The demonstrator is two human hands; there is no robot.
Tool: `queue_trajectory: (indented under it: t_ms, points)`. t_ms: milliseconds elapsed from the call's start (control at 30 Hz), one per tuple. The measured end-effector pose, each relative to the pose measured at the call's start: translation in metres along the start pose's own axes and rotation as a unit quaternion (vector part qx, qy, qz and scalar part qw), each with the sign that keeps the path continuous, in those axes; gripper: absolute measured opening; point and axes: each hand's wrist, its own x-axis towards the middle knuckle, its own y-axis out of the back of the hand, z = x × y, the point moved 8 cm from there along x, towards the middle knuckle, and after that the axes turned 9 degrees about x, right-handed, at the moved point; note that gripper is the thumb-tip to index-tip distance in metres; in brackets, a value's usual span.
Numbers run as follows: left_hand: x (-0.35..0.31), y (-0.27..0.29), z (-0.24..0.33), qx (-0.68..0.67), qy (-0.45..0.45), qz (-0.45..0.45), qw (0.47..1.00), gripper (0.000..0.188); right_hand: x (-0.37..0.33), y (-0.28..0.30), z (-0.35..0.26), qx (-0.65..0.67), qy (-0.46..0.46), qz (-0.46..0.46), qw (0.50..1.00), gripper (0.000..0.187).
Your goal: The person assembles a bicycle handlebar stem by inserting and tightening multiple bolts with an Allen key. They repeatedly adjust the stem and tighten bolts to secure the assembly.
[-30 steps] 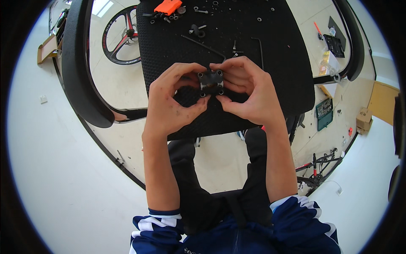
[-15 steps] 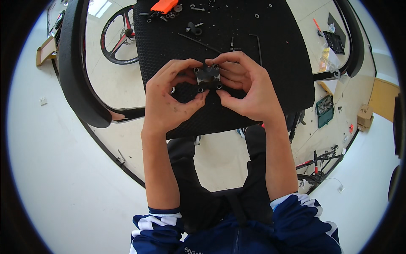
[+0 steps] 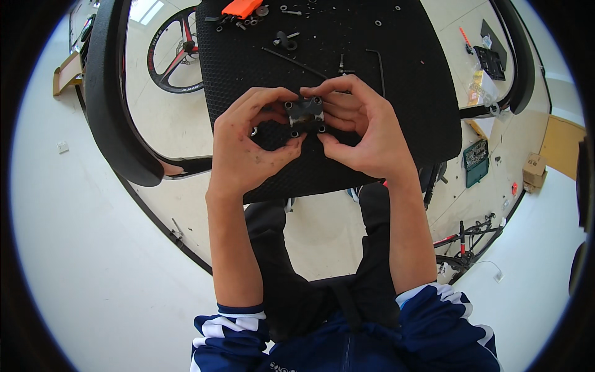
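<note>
Over the near part of a black chair seat (image 3: pixel 347 162), both hands hold a small black handlebar stem clamp (image 3: pixel 306 113). It has a bolt at each corner and worn silvery patches. My left hand (image 3: pixel 251 133) pinches its left side, with fingertips at the upper corner and the thumb at the lower one. My right hand (image 3: pixel 365 127) grips the right side in the same way. The fingers of both hands curl behind the part, so its rear is hidden. A shiny metal piece (image 3: pixel 253 131) shows beside my left palm.
Farther up the seat lie a long hex key (image 3: pixel 294 63), an L-shaped hex key (image 3: pixel 380 69), bolts (image 3: pixel 341 64), a black clamp (image 3: pixel 286 42) and an orange object (image 3: pixel 242 8). Armrests (image 3: pixel 114 93) flank the seat. On the floor are a wheel (image 3: pixel 176 53), a toolbox (image 3: pixel 476 162) and a bike frame (image 3: pixel 468 248).
</note>
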Motion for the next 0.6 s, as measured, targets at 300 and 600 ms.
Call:
queue_trajectory:
  t_ms: [300,600]
  points:
    - [-0.0010,0.0009,0.0018,0.007,0.021,-0.015,1.000,0.050,-0.0008,-0.0021,-0.0029,0.021,-0.011,0.000,1.000,0.047]
    - [0.0005,0.0012,0.0019,0.026,-0.009,0.018,0.999,0.049,0.0002,-0.0015,-0.0001,0.028,-0.006,-0.002,1.000,0.050]
